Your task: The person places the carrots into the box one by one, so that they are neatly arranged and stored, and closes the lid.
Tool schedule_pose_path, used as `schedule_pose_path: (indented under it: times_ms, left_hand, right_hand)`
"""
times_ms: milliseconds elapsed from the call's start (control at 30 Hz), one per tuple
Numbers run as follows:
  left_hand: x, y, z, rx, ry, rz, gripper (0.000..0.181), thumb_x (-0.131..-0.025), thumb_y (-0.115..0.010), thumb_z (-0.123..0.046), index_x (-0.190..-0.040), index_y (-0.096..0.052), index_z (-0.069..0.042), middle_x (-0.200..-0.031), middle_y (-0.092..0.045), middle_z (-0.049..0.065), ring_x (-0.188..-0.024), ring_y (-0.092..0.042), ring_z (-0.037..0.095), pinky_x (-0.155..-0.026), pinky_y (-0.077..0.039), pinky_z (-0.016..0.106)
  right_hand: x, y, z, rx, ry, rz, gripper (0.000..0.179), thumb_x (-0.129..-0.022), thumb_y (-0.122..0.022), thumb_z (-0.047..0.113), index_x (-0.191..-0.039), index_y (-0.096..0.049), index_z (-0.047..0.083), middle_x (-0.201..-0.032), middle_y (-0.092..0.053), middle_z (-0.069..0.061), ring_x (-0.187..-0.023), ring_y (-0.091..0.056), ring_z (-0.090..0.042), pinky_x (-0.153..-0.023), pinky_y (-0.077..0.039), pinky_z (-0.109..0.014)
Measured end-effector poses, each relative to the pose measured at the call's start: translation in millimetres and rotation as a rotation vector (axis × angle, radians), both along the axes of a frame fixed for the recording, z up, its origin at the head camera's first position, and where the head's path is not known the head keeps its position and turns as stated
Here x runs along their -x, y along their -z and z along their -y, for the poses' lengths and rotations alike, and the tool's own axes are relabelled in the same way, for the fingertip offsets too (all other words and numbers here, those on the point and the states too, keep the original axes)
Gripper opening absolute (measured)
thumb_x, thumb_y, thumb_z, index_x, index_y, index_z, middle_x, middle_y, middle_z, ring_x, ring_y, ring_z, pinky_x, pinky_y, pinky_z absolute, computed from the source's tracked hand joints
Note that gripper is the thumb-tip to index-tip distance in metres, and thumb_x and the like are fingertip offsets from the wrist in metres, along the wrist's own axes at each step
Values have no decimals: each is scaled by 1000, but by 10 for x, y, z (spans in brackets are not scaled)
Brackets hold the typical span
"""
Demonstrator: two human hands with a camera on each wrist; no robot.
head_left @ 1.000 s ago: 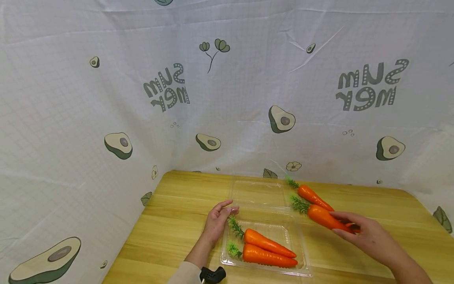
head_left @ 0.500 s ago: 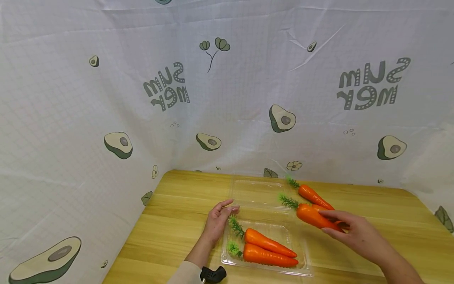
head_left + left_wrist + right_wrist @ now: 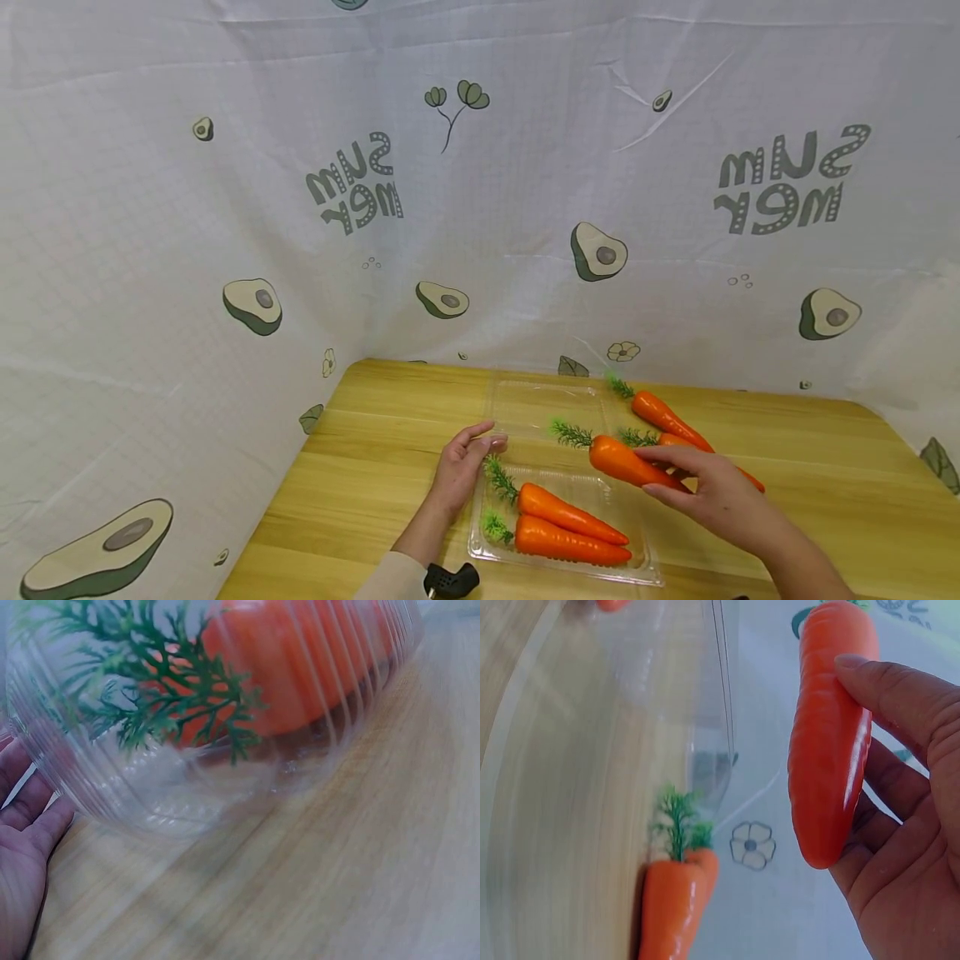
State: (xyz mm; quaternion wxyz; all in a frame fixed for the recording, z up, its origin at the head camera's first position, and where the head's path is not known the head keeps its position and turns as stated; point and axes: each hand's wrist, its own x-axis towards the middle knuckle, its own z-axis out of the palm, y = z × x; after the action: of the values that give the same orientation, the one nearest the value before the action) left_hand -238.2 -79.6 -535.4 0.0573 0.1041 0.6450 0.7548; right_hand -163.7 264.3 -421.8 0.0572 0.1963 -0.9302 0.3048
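Observation:
My right hand pinches a toy carrot by its orange body, thumb on one side and fingers on the other. The carrot hangs over the right rear part of a clear plastic clamshell box, its green top pointing left. Two more carrots lie side by side inside the box, tops to the left. At the box's left rear corner, my left hand rests with relaxed fingers. In the left wrist view its fingers touch the ribbed outer wall.
The box's lid lies folded back behind it on the wooden table. Two carrots lie on the table right of the lid. A black curved object shows by the left sleeve. A printed cloth hangs behind and beside the table.
My right hand has moved left with its carrot, from beside the carrots on the table to over the box. The left hand has stayed at the box's corner.

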Motion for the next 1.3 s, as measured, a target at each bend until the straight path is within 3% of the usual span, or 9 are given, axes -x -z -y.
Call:
schedule_pose_path:
  times_ms: [267,533,767,900,1033,1300]
  left_hand:
    - [-4,4,0,-5,4,-3,46,-108,-50,-26,-146,-49,1,-134,-66,23,-124,-66,31,-120,-39,46]
    - [-5,-23,-5,8,-4,5,45,-108,-51,-26,-146,-50,-1,-132,-68,20,-122,-67,25,-116,-43,37]
    - [9,-24,-4,-24,-24,0,43,-107,-52,-19,-144,-52,3,-115,-74,15,-112,-70,20,-103,-48,21]
    - [10,-33,-1,-2,-49,17,41,-106,-53,-18,-143,-54,2,-97,-74,1,-95,-68,7,-92,-48,18]
    - [6,-51,-1,40,-79,32,39,-106,-54,-17,-141,-56,0,-83,-63,-12,-78,-54,1,-78,-45,19]
    - [10,-49,0,59,-87,14,39,-103,-50,-8,-140,-58,0,-66,-36,-9,-59,-36,2,-61,-36,17]
  right_hand:
    - [47,1,171,28,-89,-31,42,-84,-84,21,-124,-74,14,-105,-74,2,-84,-58,6,-67,-56,-23]
    - [94,12,328,74,-157,56,41,-91,-78,31,-127,-71,13,-116,-75,-7,-87,-61,3,-68,-56,-24]
    - [146,50,442,66,-181,106,46,-92,-75,36,-130,-70,11,-120,-74,-7,-89,-61,2,-72,-57,-23]
    - [180,85,499,61,-187,144,47,-92,-75,38,-130,-69,11,-119,-74,-4,-90,-61,2,-74,-57,-23]
    - [202,123,562,45,-192,140,45,-91,-76,34,-129,-70,10,-115,-74,0,-91,-60,3,-74,-57,-22]
    - [256,188,673,-46,-177,128,44,-91,-77,36,-128,-71,14,-114,-75,5,-92,-63,-1,-75,-57,-23]
